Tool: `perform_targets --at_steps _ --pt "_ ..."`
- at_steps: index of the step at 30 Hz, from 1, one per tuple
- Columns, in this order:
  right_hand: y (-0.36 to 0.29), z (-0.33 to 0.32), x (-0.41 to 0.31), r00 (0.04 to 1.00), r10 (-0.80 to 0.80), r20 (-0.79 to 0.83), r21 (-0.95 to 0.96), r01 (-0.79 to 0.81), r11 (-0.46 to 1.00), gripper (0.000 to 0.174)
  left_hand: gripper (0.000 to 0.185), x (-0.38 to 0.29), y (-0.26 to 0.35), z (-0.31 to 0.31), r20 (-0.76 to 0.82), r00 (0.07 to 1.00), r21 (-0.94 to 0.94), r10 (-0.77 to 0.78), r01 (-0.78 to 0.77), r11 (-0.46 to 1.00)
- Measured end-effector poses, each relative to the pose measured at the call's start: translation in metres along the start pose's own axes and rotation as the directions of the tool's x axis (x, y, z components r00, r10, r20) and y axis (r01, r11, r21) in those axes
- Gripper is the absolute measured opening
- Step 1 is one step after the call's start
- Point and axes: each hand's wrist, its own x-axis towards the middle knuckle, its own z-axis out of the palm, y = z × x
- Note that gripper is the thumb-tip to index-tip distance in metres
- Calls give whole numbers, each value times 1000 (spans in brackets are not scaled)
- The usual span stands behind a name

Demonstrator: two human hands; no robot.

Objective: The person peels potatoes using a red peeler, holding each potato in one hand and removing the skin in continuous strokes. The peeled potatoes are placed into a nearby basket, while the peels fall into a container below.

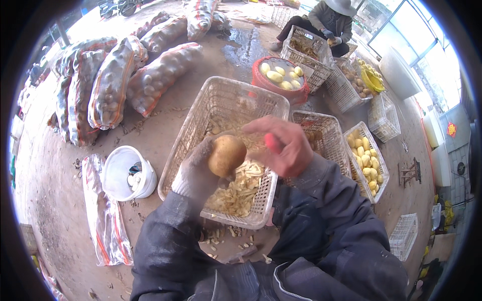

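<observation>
An unpeeled brown potato (226, 155) rests in my left hand (196, 171), which wears a pale, dusty knitted glove. Just to its right is my bare right hand (293, 148), its fingers curled around a red handle (272, 143); motion blur hides the tool's working end. Both hands are above a large plastic crate (184, 126) with slatted walls. Pale strips of peel (235, 195) lie heaped inside it, thickest at the near end.
Peeled potatoes fill a crate (364, 165) at right and float in a red-wrapped tub (275, 76). A brown-potato crate (320, 128) sits closer. Left are a white bucket (128, 177) and full mesh sacks (113, 82). A co-worker (333, 22) sits behind crates.
</observation>
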Motion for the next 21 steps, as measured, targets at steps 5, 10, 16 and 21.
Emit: perform_targets --at_steps 5,10,16,21 --pt "-15 5 17 792 494 -360 658 -160 736 34 61 -4 5 8 -36 999 -130 18 -22 991" --pt "-3 24 27 774 351 -527 320 -202 926 41 65 -15 13 10 -102 993 -144 53 -68 987" --pt "6 51 17 650 696 -307 876 -93 473 34 61 -27 19 15 -213 966 -32 148 -158 987" --pt "19 47 10 805 592 -24 989 -65 129 20 59 -25 20 2 -225 963 -59 150 -167 984"
